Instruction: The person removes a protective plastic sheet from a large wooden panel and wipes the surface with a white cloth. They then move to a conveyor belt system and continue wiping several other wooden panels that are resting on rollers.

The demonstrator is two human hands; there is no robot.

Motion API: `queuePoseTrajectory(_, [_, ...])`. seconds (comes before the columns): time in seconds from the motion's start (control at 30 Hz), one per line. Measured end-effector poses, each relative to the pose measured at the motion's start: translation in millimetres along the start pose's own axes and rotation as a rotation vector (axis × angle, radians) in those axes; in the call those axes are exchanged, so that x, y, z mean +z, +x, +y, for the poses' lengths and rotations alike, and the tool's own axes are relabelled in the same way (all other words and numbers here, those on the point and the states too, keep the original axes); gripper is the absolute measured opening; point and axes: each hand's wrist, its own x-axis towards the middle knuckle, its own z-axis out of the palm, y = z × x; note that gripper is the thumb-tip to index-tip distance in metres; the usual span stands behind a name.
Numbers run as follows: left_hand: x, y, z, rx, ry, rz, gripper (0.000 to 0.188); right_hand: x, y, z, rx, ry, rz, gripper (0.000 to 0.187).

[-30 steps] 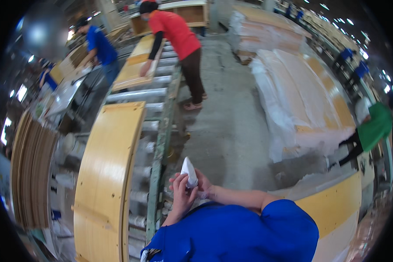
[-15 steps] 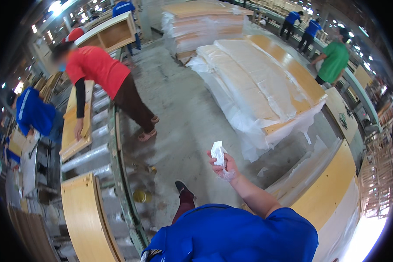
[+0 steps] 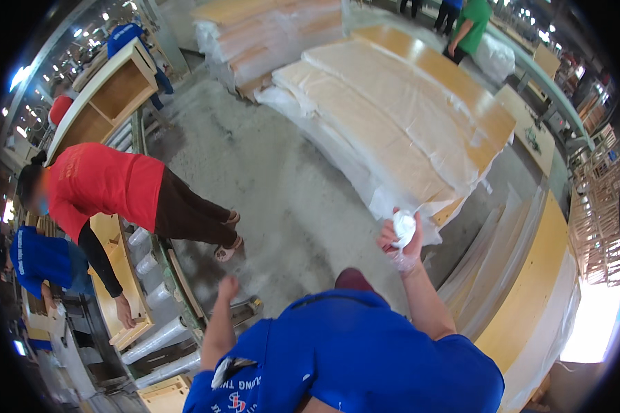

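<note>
My right hand point(image 3: 412, 249) is curled around a white crumpled wad point(image 3: 404, 226) that looks like cloth or paper, though which I cannot tell. Clear plastic point(image 3: 402, 261) is bunched around that wrist. My left hand point(image 3: 229, 286) hangs near the edge of the roller conveyor point(image 3: 160, 343), with blur hiding how its fingers are set. Ahead of my right hand lies a low stack of wooden panels draped in pale sheeting point(image 3: 393, 110).
A co-worker in red point(image 3: 107, 186) leans over a wooden panel point(image 3: 114, 255) on the conveyor at left. A wooden cabinet frame point(image 3: 107, 96) stands beyond. More panels point(image 3: 520, 282) with plastic are stacked to my right. Concrete floor point(image 3: 289, 199) runs between.
My view has shifted forward and turned, bringing the co-worker in red nearer. My left hand has come into view. My right hand still holds the white wad, now further right in view.
</note>
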Motion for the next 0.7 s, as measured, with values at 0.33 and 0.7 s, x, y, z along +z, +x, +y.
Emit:
queuePoseTrajectory(0.33, [-33, 212, 146, 0.123, -0.242, -0.029, 0.029, -10, 152, -90, -0.18, 0.126, 0.097, 0.052])
queuePoseTrajectory(0.7, [-69, 304, 266, 0.044, 0.033, -0.694, 0.029, 44, 385, -224, -0.088, -0.028, -0.142, 0.048])
